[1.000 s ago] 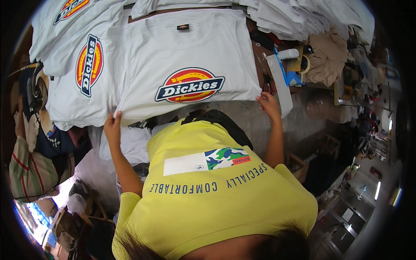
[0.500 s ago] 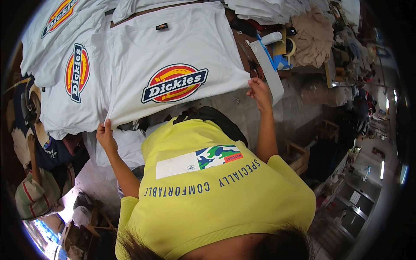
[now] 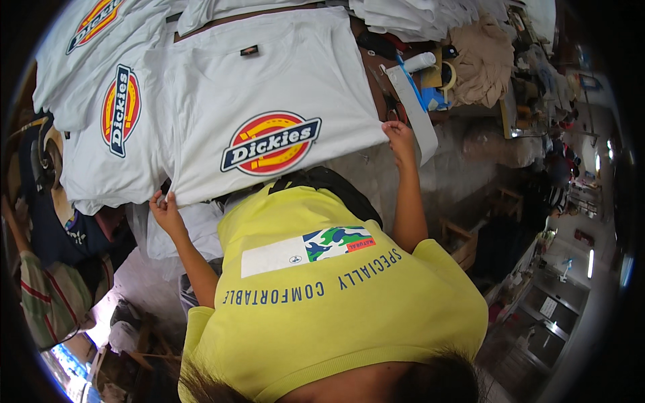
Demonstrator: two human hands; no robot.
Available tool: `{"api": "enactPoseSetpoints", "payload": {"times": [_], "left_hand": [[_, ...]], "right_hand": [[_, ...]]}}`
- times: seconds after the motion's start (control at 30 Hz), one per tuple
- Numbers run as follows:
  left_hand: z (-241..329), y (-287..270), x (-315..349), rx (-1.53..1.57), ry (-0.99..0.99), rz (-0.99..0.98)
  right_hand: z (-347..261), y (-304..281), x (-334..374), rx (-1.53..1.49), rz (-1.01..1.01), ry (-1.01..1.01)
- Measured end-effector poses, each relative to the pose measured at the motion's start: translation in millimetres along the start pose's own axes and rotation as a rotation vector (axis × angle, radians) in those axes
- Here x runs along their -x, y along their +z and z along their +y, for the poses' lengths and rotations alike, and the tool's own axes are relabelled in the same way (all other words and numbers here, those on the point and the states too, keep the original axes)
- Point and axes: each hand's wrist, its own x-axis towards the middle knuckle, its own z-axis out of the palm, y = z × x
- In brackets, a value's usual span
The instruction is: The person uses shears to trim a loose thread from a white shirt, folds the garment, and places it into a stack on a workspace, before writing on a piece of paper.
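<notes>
Left hand (image 3: pixel 168 213): my feed puts its thumb against the near-left corner of the white T-shirt (image 3: pixel 269 84), index finger slightly parted from it. Cannot tell whether cloth is pinched there. Right hand (image 3: pixel 401 142): thumb and index together on the near-right corner, grasping it, other fingers curled.

Shirt lies on the brown table (image 3: pixel 375 72), near edge drawn out toward the body. Collar, with its black neck label (image 3: pixel 249 50), points away from the wearer; the red-and-yellow chest print (image 3: pixel 271 143) faces up. I read the long axis as side to side, rising to the right. A second white shirt (image 3: pixel 91 164) lies against its left side; scissors (image 3: pixel 395 111) just beyond the right hand.

Against half a second back: near edge and print sit lower in my view, and the left thumb and index show a wider gap.
</notes>
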Motion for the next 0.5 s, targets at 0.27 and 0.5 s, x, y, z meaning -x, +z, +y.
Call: {"api": "enactPoseSetpoints", "payload": {"times": [0.27, 0.5], "left_hand": [[56, 84, 0, -0.618, 0.684, 0.007], [92, 178, -69, -0.973, 0.946, -0.231]], "right_hand": [[-36, 89, 9, 0.632, 0.044, -0.907], [-74, 197, -44, 1.036, -0.060, -1.109]]}}
